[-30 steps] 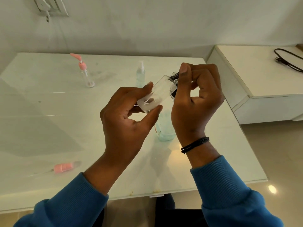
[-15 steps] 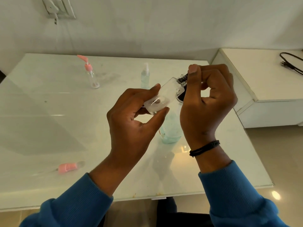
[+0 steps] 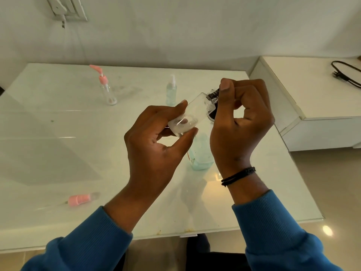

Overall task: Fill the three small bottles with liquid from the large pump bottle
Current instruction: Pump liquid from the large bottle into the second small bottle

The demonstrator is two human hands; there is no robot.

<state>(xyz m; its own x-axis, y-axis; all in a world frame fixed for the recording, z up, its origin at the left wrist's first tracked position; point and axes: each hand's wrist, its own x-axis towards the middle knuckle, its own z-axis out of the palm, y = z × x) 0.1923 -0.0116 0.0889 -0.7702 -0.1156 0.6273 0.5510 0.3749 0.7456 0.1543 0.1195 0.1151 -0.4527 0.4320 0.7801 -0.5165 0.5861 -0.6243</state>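
Little changed over the last second: left hand still gripping the tilted small clear bottle above the worktop, right hand still pinching its dark cap. Probably unscrewing; filling not started. Large bottle directly beneath.

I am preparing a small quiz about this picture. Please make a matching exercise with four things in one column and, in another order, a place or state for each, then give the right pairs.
Things:
1. clear small bottle
2. pink pump bottle
3. loose pink pump head
4. black cable

Places or states:
A. lies on the white cabinet at the right
B. held tilted in the left hand, with the right hand at its neck
C. lies flat on the near left of the table
D. stands upright at the far left of the table

Pairs: 1-B, 2-D, 3-C, 4-A
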